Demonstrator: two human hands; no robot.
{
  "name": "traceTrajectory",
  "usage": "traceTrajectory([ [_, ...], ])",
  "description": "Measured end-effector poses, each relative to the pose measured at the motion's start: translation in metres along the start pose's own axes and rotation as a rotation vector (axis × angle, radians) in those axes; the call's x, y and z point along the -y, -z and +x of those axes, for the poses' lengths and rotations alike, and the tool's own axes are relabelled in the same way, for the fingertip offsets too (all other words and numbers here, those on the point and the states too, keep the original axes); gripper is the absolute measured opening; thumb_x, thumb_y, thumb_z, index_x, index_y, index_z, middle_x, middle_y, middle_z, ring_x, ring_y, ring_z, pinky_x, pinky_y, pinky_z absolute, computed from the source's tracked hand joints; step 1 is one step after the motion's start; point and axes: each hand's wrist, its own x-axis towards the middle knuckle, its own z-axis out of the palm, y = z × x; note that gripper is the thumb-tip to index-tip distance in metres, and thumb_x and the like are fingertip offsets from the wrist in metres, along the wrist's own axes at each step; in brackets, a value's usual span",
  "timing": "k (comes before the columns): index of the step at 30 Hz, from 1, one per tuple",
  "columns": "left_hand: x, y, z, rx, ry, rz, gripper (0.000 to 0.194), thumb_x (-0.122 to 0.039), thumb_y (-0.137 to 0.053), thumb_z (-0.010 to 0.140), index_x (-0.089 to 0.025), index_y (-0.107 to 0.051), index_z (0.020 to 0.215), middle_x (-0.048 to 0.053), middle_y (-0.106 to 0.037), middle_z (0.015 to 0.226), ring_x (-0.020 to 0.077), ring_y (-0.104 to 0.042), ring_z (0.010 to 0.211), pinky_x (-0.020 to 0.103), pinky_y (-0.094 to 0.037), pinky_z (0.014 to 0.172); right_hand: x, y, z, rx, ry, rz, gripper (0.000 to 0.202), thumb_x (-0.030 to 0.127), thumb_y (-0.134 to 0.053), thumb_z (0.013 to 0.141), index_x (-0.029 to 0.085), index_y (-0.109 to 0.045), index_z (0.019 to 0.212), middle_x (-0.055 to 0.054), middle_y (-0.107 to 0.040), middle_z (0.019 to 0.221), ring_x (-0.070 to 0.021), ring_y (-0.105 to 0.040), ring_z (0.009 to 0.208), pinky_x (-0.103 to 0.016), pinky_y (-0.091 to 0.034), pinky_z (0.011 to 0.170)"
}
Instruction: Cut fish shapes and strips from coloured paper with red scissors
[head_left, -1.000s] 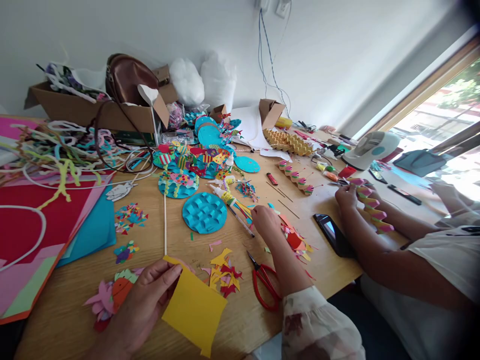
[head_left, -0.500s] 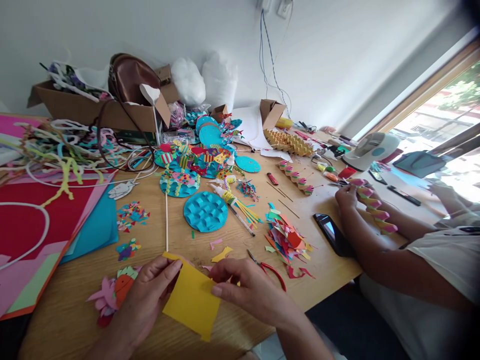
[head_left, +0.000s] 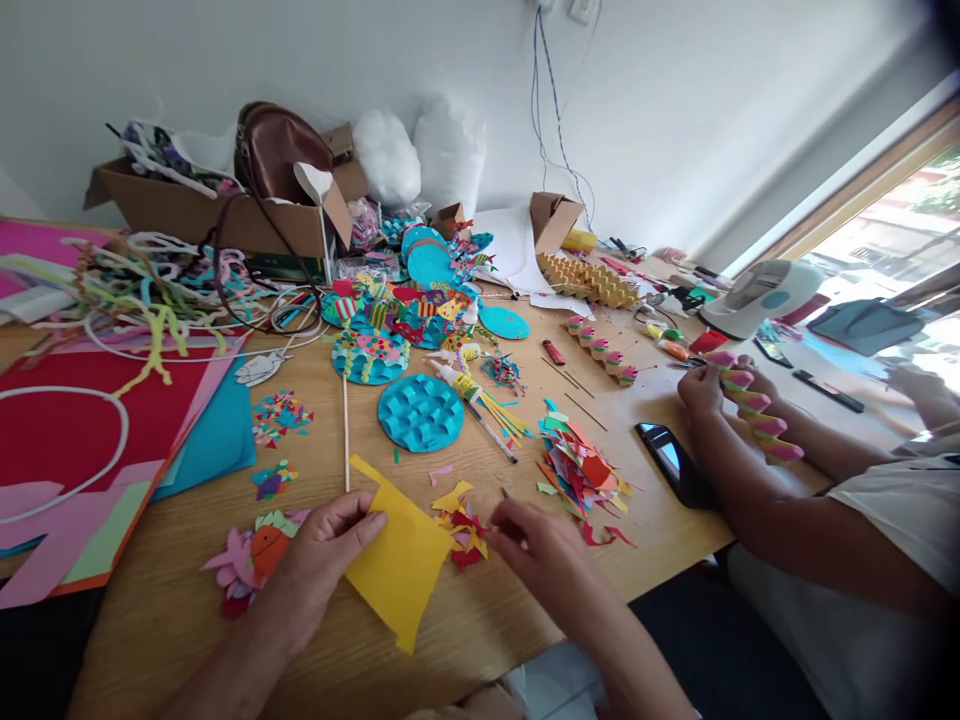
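Observation:
My left hand (head_left: 341, 540) is closed, pinching the upper left edge of a yellow paper sheet (head_left: 405, 560) between thumb and fingers. The sheet hangs tilted above the table's near edge, its lower corner notched. My right hand (head_left: 536, 545) is apart from the sheet, low over the wood, with fingers curled together; whatever they may hold is hidden. Just beyond its fingertips shows the dark tip of the scissors (head_left: 505, 493), their red handles covered by the hand. Left of that hand lie red and yellow paper scraps (head_left: 466, 535). An orange and pink paper fish (head_left: 262, 555) is beside my left forearm.
Blue textured discs (head_left: 420, 412), glue bottles (head_left: 457, 378) and a scrap pile (head_left: 577, 465) lie ahead. Coloured sheets (head_left: 150, 400) are at left. At right lies a phone (head_left: 671, 460); a co-worker's hands (head_left: 712, 385) hold a pink-green folded strip (head_left: 754, 405).
My right hand has let go of the yellow sheet and moved right, over the scissors, uncovering the scraps. My left hand still holds the sheet. The view has shifted slightly.

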Motion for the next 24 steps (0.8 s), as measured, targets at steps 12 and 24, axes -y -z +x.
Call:
traceTrajectory([
  [12, 0.0, -0.001, 0.0, -0.038, -0.041, -0.005, 0.014, -0.03, -0.068, 0.065, -0.018, -0.061, 0.067, -0.003, -0.059, 0.062, 0.0139, -0.055, 0.058, 0.023, -0.042, 0.058, -0.046, -0.008, -0.007, 0.072, -0.294, -0.419, 0.016, 0.016, -0.041, 0.08, 0.015, -0.056, 0.085, -0.013, -0.064, 0.084, -0.0253, -0.06, 0.078, -0.03, -0.036, 0.059],
  [24, -0.009, -0.002, -0.003, -0.004, -0.094, 0.05, 0.015, -0.029, -0.065, 0.068, -0.018, -0.058, 0.062, -0.003, -0.057, 0.061, 0.0138, -0.054, 0.061, 0.022, -0.041, 0.057, 0.0, 0.006, -0.009, 0.117, 0.127, 0.792, 0.03, 0.042, -0.062, 0.069, 0.017, -0.054, 0.083, 0.001, -0.051, 0.069, -0.0117, -0.048, 0.061, -0.021, -0.036, 0.052],
])
